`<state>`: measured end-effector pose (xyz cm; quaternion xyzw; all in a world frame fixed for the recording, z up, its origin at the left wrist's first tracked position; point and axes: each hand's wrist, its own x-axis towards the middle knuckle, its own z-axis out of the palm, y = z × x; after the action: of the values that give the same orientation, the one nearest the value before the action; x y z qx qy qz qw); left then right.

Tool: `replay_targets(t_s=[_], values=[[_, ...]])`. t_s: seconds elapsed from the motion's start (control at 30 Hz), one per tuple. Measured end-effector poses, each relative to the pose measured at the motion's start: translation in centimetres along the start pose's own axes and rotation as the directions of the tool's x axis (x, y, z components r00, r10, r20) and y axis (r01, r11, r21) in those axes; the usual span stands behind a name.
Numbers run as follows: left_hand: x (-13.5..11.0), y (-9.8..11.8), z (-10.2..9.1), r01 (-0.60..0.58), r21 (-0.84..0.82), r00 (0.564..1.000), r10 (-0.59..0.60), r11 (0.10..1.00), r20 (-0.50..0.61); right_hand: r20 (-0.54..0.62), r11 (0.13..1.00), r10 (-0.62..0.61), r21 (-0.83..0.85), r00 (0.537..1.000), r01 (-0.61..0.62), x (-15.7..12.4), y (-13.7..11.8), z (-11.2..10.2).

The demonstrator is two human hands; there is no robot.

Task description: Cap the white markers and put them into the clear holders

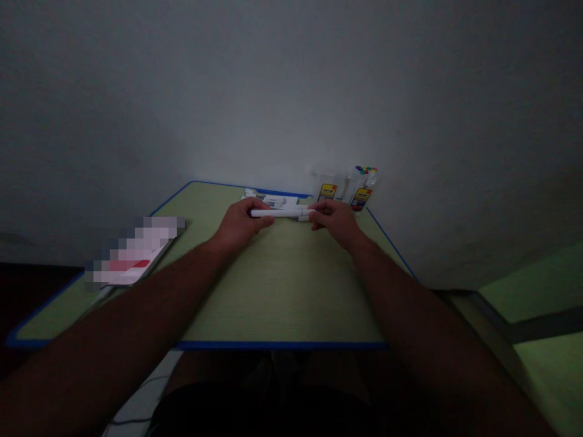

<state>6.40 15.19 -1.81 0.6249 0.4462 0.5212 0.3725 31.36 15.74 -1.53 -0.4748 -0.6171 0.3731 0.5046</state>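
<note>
A white marker (283,213) is stretched level between my two hands above the far part of the table. Its left end, with a dark purple tip, sits in the grip of my left hand (241,221), thumb and fingers closed on it. At the other end, my right hand (336,220) pinches the marker with its fingertips. Just behind lie several small white items (276,201), partly hidden by the marker and hard to make out.
At the back right stand a clear case (326,187) with a yellow label and a second case of colour-capped markers (361,189). A pink and white booklet (136,252), partly blurred, lies at left on the blue-edged table (282,303). A wall (282,91) rises behind.
</note>
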Motion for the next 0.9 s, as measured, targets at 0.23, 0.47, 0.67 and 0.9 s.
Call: replay_targets(t_s=[0.23, 0.47, 0.67, 0.9], values=[[0.53, -0.31, -0.26, -0.004, -0.160, 0.998, -0.006, 0.987, -0.061, -0.041, 0.993, 0.065, 0.104, 0.997, -0.060, 0.33, 0.50, -0.80], [0.92, -0.83, -0.33, 0.032, -0.183, 0.996, -0.046, 0.983, -0.074, -0.007, 0.992, 0.037, 0.122, 0.999, -0.036, 0.28, 0.51, -0.71], [0.69, -0.29, -0.34, 0.052, -0.149, 0.994, -0.065, 0.988, -0.084, -0.032, 0.984, 0.080, 0.161, 0.996, -0.074, 0.43, 0.56, -0.59], [0.71, -0.54, -0.36, 0.049, -0.046, 0.990, -0.054, 0.998, -0.132, 0.010, 0.992, 0.023, 0.123, 1.000, -0.024, 0.20, 0.53, -0.44]])
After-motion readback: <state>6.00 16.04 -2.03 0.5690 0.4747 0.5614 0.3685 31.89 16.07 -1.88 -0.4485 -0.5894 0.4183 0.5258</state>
